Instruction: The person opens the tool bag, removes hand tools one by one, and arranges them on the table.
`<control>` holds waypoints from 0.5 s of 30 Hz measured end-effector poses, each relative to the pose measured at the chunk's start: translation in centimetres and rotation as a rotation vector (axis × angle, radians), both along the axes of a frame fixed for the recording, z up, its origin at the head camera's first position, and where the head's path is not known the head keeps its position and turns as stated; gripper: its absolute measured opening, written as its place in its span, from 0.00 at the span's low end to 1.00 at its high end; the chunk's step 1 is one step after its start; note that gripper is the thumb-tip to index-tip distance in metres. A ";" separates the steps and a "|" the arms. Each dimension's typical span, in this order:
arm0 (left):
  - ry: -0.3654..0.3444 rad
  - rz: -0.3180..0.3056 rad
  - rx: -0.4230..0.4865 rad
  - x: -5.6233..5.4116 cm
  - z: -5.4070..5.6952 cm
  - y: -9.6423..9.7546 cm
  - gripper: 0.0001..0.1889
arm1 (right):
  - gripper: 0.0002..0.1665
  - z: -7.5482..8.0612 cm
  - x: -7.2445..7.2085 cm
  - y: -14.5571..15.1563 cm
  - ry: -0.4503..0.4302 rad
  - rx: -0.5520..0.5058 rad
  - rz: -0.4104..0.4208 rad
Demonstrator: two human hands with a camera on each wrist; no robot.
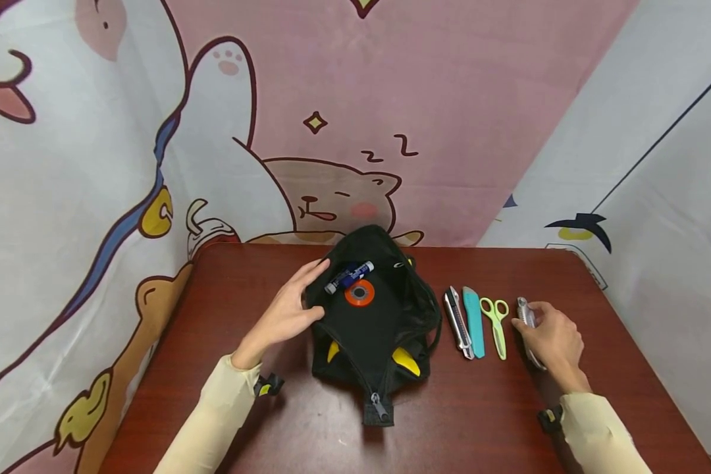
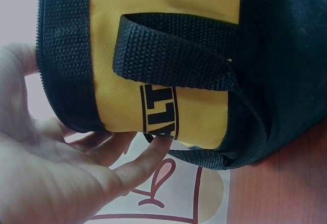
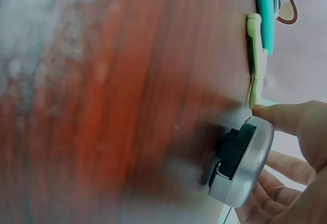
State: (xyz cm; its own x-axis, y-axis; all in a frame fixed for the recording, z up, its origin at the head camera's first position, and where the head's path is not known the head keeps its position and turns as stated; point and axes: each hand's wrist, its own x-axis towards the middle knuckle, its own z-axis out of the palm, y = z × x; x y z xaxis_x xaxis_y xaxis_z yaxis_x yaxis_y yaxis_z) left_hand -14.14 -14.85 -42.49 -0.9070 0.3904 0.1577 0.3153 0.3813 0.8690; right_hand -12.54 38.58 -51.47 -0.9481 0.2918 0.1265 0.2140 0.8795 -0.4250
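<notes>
In the head view a black and yellow tool bag stands unzipped at mid-table. Two small blue cylinders and an orange ring with a grey centre lie inside. My left hand holds the bag's left rim, thumb at the inner side and fingers along the outside; the left wrist view shows the yellow side with a black strap loop. At the right, my right hand grips a long silver tool with a rounded end and black inner part. Its kind is unclear, and the hand partly covers it.
Between bag and right hand lie a silver-and-black utility knife, a teal flat-handled tool and light green scissors, side by side. The brown table meets a printed cloth at the back and sides.
</notes>
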 end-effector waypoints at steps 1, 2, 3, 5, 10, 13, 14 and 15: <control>0.001 0.002 -0.001 0.0 0.0 0.0 0.46 | 0.34 0.0 0.0 0.0 -0.002 0.002 0.005; 0.003 0.003 -0.004 0.0 0.0 0.0 0.46 | 0.34 -0.1 0.0 0.1 -0.003 0.003 0.010; 0.004 0.004 -0.006 0.0 0.0 0.0 0.46 | 0.34 -0.1 0.0 0.1 -0.004 0.007 0.019; 0.007 0.005 -0.011 0.0 0.0 0.0 0.46 | 0.34 -0.1 -0.1 0.1 -0.007 0.014 0.030; 0.014 0.007 -0.014 0.0 0.0 0.0 0.46 | 0.35 -0.2 -0.1 0.1 -0.028 0.028 0.052; 0.014 0.008 -0.017 0.0 0.0 0.0 0.46 | 0.37 -0.3 0.0 0.0 -0.050 0.035 0.060; 0.014 0.007 -0.018 0.0 0.0 0.0 0.46 | 0.37 -0.3 0.0 0.0 -0.056 0.037 0.059; 0.015 0.006 -0.018 0.0 0.0 0.0 0.46 | 0.37 -0.4 0.1 0.1 -0.058 0.038 0.060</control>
State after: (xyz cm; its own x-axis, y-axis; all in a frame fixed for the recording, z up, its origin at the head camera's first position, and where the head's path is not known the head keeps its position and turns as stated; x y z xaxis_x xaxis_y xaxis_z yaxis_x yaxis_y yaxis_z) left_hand -14.11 -14.89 -42.44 -0.9070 0.3875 0.1648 0.3260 0.3986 0.8572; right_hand -12.49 38.63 -51.84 -0.9698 0.2301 0.0806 0.1837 0.9070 -0.3791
